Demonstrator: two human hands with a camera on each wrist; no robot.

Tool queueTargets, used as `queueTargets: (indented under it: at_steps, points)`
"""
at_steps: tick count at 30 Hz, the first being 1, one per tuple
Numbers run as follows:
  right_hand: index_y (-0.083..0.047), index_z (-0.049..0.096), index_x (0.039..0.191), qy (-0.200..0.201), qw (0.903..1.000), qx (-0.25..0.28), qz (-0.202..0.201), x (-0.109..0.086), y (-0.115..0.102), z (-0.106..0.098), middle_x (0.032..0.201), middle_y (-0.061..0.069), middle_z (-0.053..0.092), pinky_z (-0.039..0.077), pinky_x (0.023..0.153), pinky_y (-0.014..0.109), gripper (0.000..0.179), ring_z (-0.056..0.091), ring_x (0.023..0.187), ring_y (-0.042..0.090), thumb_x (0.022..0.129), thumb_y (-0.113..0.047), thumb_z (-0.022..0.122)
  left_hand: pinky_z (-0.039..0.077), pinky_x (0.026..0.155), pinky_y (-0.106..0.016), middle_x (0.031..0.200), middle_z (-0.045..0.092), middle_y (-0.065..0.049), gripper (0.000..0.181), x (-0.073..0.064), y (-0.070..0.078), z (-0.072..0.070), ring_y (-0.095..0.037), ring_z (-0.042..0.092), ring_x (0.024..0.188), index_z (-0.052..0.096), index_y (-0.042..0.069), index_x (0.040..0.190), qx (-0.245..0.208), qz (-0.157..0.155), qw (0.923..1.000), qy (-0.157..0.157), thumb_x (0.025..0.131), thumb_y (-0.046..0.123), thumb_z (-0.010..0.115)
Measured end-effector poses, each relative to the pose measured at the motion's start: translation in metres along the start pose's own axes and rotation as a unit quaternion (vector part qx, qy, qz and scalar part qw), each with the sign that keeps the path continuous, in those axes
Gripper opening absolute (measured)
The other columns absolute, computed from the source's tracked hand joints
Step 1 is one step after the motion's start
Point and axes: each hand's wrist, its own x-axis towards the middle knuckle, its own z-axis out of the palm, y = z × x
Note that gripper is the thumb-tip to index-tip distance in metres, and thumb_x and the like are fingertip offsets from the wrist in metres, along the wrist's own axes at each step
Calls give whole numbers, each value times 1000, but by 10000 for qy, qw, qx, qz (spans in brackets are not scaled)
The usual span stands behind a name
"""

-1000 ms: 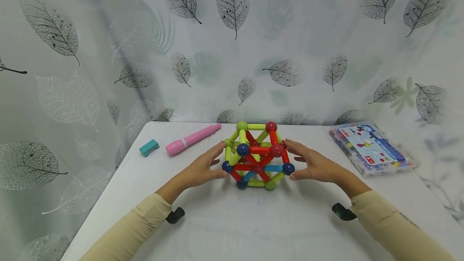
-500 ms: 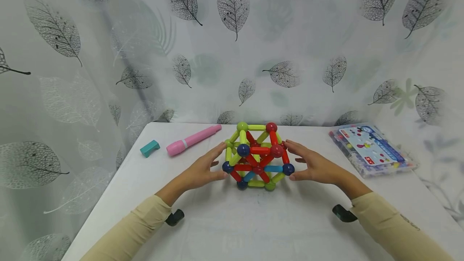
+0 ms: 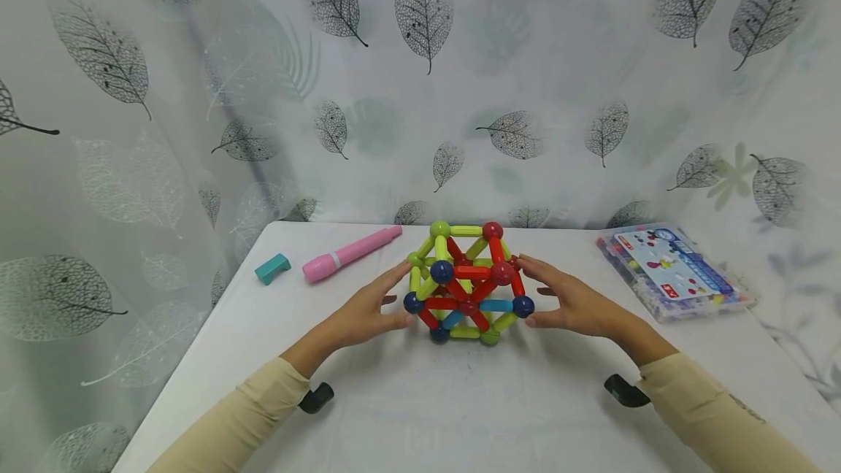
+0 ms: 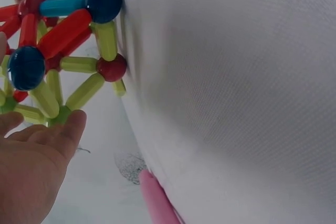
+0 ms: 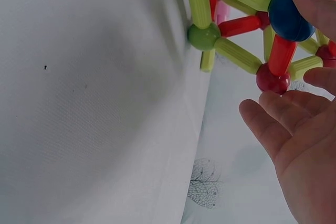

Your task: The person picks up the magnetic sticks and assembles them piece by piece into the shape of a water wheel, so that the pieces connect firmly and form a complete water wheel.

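Observation:
A hollow frame of magnetic sticks and balls (image 3: pixel 469 306) stands upright on the white table, in green, red and blue. Its left side meets my left hand (image 3: pixel 365 312), with the thumb at the front blue ball and fingertips right at a green ball (image 4: pixel 59 116) farther back. On the opposite side my right hand (image 3: pixel 570 301) touches the frame, thumb at a blue ball (image 5: pixel 287 18) and fingertips close to a red ball (image 5: pixel 272 80). Fingers of both hands are fairly straight and spread. The frame's far side is partly hidden behind its own sticks.
A pink tube-shaped thing with a pale band (image 3: pixel 351 254) lies at the back left, next to a small teal block (image 3: pixel 272 268). At right lies a clear box (image 3: pixel 673 271) with a printed lid card. A leaf-patterned curtain (image 3: pixel 381 93) hangs behind the white table (image 3: pixel 460 414).
The hands and the stick-and-ball frame keep their places. The whole head view has shifted very slightly.

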Motion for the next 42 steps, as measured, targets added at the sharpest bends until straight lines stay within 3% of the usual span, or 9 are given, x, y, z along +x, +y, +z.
queueTargets:
  at_steps: [11,22,33,42]
  points:
    - [-20,20,164,49,10000,-44,-30,-6,-5,2,168,14,21,48,101,62,96,39,143,47,89,-28,80,43,111,-49,170,17,3,92,-4,3,2,-25,24,154,19,25,164,11,-78,10000,3,92,29,77]
    - [-19,21,164,64,9999,6,-147,-7,-9,2,168,14,22,49,100,62,96,39,143,46,89,-31,80,42,112,-50,170,18,3,92,-5,5,2,-25,24,154,20,25,164,7,-91,10000,28,92,24,77]
    - [-21,21,164,72,9998,-15,-170,-5,-8,1,168,13,23,48,101,62,95,38,144,44,89,-26,79,41,113,-50,171,12,-2,100,7,3,-3,-26,22,155,19,22,164,194,-127,9997,0,88,29,82]
    - [-19,21,164,75,9999,47,-125,-2,-8,0,168,14,22,46,103,62,99,38,145,43,86,-24,82,39,114,-52,172,6,-2,105,19,-1,-3,-26,18,156,17,22,165,71,-282,9995,-132,85,31,85]
